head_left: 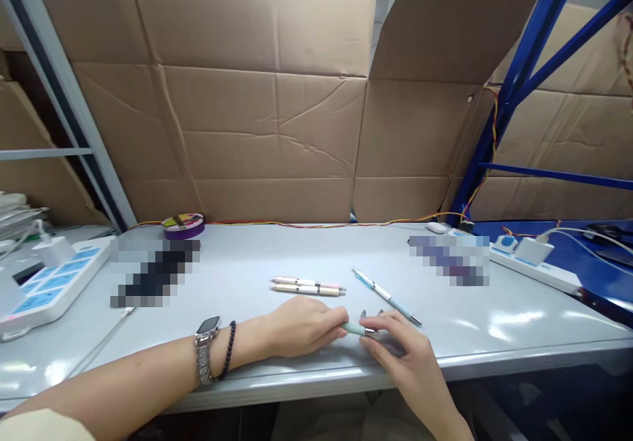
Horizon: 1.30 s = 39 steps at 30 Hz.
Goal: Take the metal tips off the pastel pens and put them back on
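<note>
Near the table's front edge, my left hand [306, 325] is closed around a pale green pen [355, 328], its back turned up and covering part of the barrel. My right hand [403, 342] pinches the silver tip end of that pen between thumb and index finger. Just behind the right fingers, small grey pieces [363, 314] show, too small to name. A white and light blue pen [386, 296] lies slanted on the table beyond my right hand. Beyond my left hand, a pink and white pen [301, 282] and a cream pen [309, 290] lie side by side.
The white table [237, 256] ends in front of cardboard sheets [267, 131]. A purple tape roll [183, 226] sits at the back left. Power strips stand at the left [62, 283] and right [537, 269]. Two blurred-out items lie left and right. Blue shelf posts [514, 91] rise at right.
</note>
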Tool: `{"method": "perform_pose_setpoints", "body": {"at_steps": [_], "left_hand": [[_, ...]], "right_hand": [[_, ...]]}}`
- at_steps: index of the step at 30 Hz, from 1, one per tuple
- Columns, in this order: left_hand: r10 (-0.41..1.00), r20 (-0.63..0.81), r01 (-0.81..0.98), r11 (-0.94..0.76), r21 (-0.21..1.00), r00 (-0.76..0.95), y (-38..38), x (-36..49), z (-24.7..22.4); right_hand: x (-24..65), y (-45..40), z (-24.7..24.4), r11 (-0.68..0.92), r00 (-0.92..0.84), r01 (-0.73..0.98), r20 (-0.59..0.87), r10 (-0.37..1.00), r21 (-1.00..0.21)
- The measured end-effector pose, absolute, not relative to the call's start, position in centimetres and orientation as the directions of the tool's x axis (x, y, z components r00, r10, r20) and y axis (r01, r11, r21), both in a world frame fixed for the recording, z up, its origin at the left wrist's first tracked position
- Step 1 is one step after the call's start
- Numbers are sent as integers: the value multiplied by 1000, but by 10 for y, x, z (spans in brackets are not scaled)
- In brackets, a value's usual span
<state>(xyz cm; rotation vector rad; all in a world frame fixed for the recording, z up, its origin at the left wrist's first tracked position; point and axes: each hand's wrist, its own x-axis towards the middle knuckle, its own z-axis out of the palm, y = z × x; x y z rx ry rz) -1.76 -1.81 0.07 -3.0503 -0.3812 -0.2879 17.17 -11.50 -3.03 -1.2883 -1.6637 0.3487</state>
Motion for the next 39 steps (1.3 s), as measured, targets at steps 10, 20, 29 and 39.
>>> {"method": "perform_pose_setpoints", "body": {"at_steps": [10,20,29,39], "left_hand": [[-27,358,-44,-998,40,933,-17,-26,-2],[103,266,114,-993,-26,958,-25,-20,-3],[43,324,-21,-981,192,945,-18,-22,-1],[24,427,-100,-959,266,904,-13,-27,-8]], "right_hand": [[176,-114,-30,300,270,368,410,871,-880],[178,-120,-23,276,48,349,311,949,-896],[172,-115,-26,206,339,221,273,900,-953],[174,-117,-24,195,205,151,224,953,-969]]}}
